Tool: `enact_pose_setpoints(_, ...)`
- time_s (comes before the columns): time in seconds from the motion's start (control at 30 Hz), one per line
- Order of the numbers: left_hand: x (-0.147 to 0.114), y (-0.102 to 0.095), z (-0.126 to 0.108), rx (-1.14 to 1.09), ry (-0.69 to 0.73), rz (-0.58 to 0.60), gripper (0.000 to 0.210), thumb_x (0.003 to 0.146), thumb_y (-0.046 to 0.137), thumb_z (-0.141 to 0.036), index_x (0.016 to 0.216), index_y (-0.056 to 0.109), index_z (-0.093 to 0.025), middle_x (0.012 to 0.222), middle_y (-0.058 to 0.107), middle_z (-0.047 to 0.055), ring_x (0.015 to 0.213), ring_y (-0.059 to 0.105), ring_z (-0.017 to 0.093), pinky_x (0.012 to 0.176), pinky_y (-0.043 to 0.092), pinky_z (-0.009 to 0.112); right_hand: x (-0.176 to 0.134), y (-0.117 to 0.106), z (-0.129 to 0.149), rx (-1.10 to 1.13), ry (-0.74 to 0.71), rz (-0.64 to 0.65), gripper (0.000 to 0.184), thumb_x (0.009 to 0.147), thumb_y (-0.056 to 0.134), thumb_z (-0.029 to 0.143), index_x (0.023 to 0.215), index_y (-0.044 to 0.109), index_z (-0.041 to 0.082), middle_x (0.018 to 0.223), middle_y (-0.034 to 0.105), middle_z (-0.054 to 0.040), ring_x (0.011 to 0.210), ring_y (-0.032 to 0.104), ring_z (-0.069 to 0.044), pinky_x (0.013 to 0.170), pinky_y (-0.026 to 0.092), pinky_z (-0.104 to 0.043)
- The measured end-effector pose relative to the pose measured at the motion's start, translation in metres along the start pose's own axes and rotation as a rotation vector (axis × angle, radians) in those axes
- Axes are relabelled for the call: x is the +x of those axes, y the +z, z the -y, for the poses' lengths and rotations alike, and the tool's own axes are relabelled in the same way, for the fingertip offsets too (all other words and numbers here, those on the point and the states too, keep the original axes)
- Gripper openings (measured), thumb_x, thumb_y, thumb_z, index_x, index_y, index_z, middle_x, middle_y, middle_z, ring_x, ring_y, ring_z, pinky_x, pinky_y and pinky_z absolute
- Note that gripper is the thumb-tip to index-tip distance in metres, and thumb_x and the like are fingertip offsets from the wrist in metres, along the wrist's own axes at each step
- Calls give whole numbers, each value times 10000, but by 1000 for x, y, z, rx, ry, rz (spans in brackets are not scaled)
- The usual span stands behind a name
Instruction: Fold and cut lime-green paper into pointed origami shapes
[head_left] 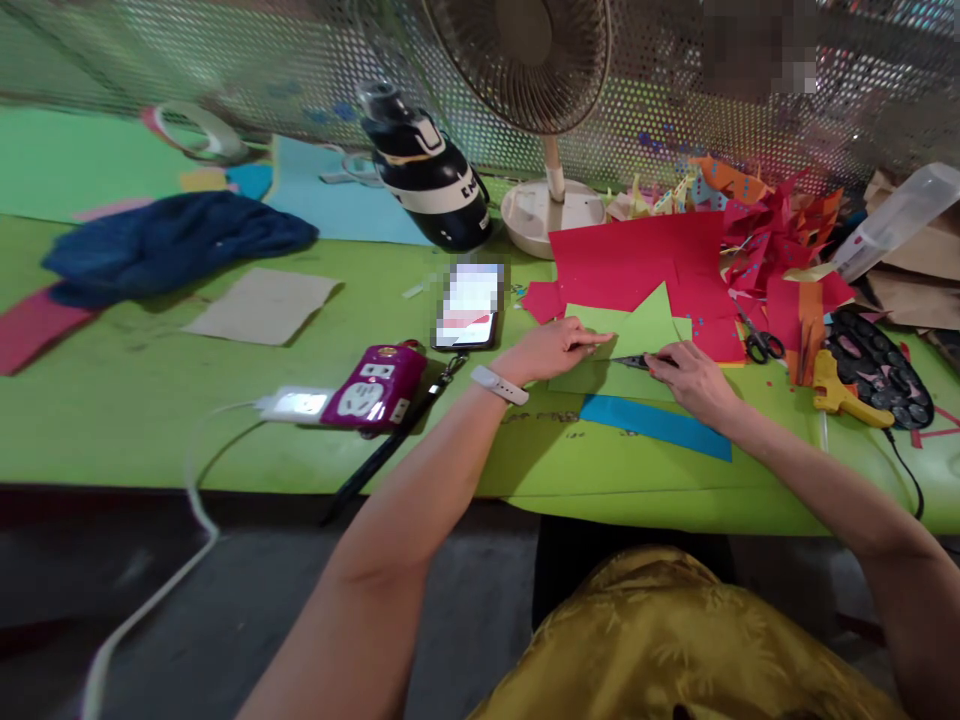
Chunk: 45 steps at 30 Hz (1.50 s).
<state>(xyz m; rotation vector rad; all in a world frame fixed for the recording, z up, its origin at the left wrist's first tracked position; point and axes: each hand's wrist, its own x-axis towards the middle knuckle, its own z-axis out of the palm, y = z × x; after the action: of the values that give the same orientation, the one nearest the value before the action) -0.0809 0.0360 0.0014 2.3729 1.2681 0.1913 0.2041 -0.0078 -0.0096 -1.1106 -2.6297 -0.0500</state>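
My left hand (559, 348) lies on a sheet of light green paper (574, 380), index finger stretched out to the right and pressing it down. A white band is round that wrist. Between the fingers of my right hand (691, 378) is a slim black pointed tool (634, 361), its tip pointing left on the green paper, just below my left fingertip; its exact kind is unclear. A triangular green flap (660, 308) stands up behind both hands. In front of the sheet lies a blue paper strip (652, 426). Red paper (637, 255) lies beyond it.
A phone (470, 305), purple power socket (379, 388) and black bottle (431, 180) stand or lie left of my hands. Behind is a fan (555, 215). To the right are scissors (765, 346), a yellow glue gun (844, 392) and a black tray (881, 365).
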Motion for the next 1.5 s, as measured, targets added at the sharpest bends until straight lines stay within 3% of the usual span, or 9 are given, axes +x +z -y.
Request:
enact_pose_setpoints(0.73,2,-2,-1,-22,-15,10,459,981,398,-353,1415,547,-338,983,587,65,843,539,200,763,399,294,9,0,9,-16,-30,22,362,1032,370,224,1226,675,243,1068,665,-115,948,562,-238,782,495,-370)
enact_pose_setpoints(0.93,2,-2,-1,-4,-29,0,464,964,408,-356,1400,564,-328,939,590,50,830,545,194,741,393,276,10,-3,15,40,-92,70,357,1011,405,159,1253,660,228,1092,660,-116,984,563,-238,823,488,-372)
enact_pose_setpoints(1.13,0,0,-13,-178,-151,-156,549,850,618,-517,1291,615,-191,847,637,41,717,580,189,668,406,296,-11,-20,18,89,-208,1,302,1010,457,217,1209,683,203,1053,682,-104,940,587,-217,816,511,-351)
enact_pose_setpoints(1.27,1,2,-17,-147,-244,-262,583,717,752,-592,1119,634,-185,782,611,21,673,571,203,635,415,317,-31,-32,20,154,-202,43,289,1011,486,303,1170,706,203,1020,705,-93,924,621,-211,810,513,-358)
enact_pose_setpoints(1.4,4,5,-11,-206,-189,-312,486,712,788,-527,1004,636,-169,883,615,50,702,559,182,678,450,327,-31,-36,13,258,-138,90,384,933,597,491,1180,706,218,1081,700,-104,994,640,-230,882,521,-400)
enact_pose_setpoints(1.5,6,9,-6,-266,-95,-376,372,695,801,-470,861,629,-187,937,613,62,790,577,199,748,478,346,-15,-34,-1,290,-20,5,396,940,577,497,1202,694,224,1111,690,-112,1024,642,-246,901,536,-431)
